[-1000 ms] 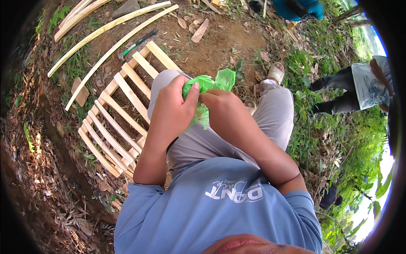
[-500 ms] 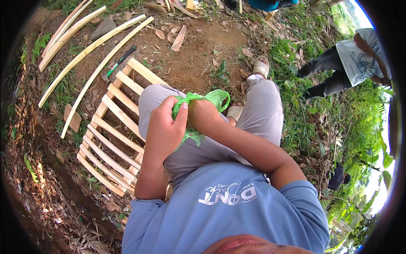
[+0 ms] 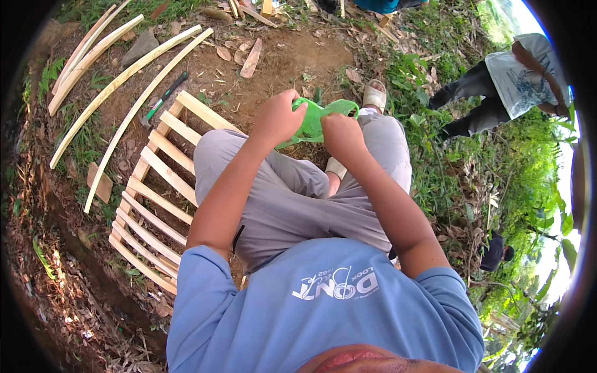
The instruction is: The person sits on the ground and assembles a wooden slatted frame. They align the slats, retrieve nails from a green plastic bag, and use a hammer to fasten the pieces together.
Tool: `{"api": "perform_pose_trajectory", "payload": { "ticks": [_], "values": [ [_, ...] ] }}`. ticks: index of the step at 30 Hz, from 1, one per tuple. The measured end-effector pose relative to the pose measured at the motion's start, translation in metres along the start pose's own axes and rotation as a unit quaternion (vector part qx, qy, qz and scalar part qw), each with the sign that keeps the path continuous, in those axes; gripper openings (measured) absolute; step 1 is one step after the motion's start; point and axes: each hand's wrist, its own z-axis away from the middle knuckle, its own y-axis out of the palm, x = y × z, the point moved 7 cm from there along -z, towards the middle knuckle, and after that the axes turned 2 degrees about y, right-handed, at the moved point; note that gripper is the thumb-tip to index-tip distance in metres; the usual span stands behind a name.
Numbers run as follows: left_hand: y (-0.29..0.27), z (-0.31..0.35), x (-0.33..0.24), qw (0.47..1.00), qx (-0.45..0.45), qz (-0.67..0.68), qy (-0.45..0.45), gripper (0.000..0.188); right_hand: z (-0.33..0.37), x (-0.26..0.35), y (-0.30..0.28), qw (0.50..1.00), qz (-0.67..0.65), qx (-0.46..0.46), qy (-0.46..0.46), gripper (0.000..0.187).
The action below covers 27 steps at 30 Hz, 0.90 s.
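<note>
A thin green plastic bag (image 3: 308,126) is stretched between my two hands above my lap. My left hand (image 3: 278,119) is closed on one side of it, thumb on top. At the bag's other side, my right hand (image 3: 343,135) grips the plastic near a loop that looks like a handle. Whether anything is inside the bag cannot be made out. Below and left of my left hand, beside my bent knee, lies a slatted wooden frame (image 3: 163,163).
A hammer (image 3: 164,99) with a green and black handle lies beyond the frame. Long wooden strips (image 3: 146,93) and a grey stone (image 3: 140,48) are at the far left. On the right, a person in a white shirt (image 3: 528,74) stands among green plants (image 3: 429,99).
Both hands have moved forward, away from my body, and apart from each other. The bunched green bag is now spread out between them.
</note>
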Motion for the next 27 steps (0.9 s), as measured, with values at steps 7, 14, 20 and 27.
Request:
{"api": "perform_pose_trajectory", "payload": {
  "ticks": [7,14,20,27],
  "values": [
    [0.084,-0.034,0.124,0.981,0.092,-0.142,-0.098,0.034,0.003,-0.075,0.020,0.831,-0.513,0.064,0.203,0.021],
    [0.074,-0.042,0.147,0.972,0.082,-0.149,-0.162,0.034,0.005,-0.083,0.032,0.789,-0.572,0.024,0.222,0.020],
    [0.065,-0.041,0.149,0.961,0.115,-0.147,-0.202,0.035,-0.001,-0.089,0.054,0.822,-0.519,0.018,0.235,0.024],
    [0.056,-0.038,0.133,0.975,0.001,-0.185,-0.126,0.042,-0.007,-0.089,0.058,0.812,-0.533,-0.014,0.237,0.029]
  ]
}}
